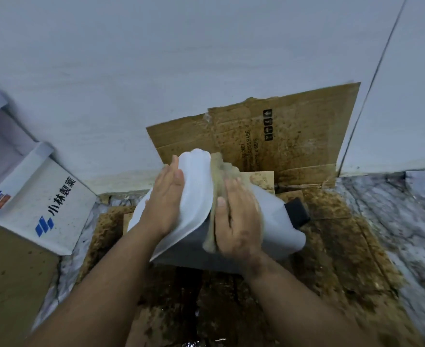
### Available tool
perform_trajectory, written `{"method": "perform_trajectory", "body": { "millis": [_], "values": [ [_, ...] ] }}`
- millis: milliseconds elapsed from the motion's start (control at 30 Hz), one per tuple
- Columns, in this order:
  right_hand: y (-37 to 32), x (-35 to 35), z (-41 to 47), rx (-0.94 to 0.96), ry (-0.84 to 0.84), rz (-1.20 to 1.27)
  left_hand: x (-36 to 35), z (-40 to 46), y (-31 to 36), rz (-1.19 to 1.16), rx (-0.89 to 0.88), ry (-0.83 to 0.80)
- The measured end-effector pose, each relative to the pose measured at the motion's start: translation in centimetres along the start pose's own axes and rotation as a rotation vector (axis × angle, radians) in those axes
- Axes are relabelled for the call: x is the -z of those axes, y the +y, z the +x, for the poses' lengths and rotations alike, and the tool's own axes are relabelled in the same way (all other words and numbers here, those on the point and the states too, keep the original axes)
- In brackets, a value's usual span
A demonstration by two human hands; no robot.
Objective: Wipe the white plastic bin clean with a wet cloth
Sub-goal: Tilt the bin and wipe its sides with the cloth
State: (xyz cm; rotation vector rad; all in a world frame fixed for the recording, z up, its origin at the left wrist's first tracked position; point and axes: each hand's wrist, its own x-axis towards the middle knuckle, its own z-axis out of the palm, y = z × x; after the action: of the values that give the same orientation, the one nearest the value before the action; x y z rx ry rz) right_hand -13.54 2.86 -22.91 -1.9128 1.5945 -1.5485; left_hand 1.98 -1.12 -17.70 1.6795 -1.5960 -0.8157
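The white plastic bin (279, 219) lies tilted on its side over stained cardboard, with a black part at its right end. Its white lid or flap (196, 186) stands raised on the left. My left hand (166, 201) lies flat against that flap, fingers together and extended. My right hand (239, 219) presses a dirty beige cloth (219, 176) against the bin beside the flap. The cloth is bunched under my palm and shows above and below my fingers. The picture is blurred around my right hand.
Wet, brown-stained flattened cardboard (331, 236) covers the floor under the bin, and another sheet (294, 136) leans on the white wall. A white box with blue Japanese print (46, 209) sits at the left. Marbled floor (411, 221) shows at the right.
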Motion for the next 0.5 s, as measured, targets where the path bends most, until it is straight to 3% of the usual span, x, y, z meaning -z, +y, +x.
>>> {"method": "perform_trajectory", "body": {
  "millis": [133,267,367,500],
  "values": [
    [5.9,-1.3,-5.5,0.125,-0.037,-0.334,1.1,-0.3,0.6,-0.090,0.038,0.027],
    [10.3,-1.9,-8.9,0.018,-0.047,-0.426,1.9,-0.3,-1.1,-0.096,0.067,0.160],
    [12.0,-2.0,-9.8,-0.150,0.006,-0.349,2.3,0.1,-2.6,-0.154,-0.002,0.245],
    [13.6,-2.0,-9.9,-0.505,0.124,-0.012,3.3,-0.2,-3.1,-0.041,-0.197,0.124]
  ]
}}
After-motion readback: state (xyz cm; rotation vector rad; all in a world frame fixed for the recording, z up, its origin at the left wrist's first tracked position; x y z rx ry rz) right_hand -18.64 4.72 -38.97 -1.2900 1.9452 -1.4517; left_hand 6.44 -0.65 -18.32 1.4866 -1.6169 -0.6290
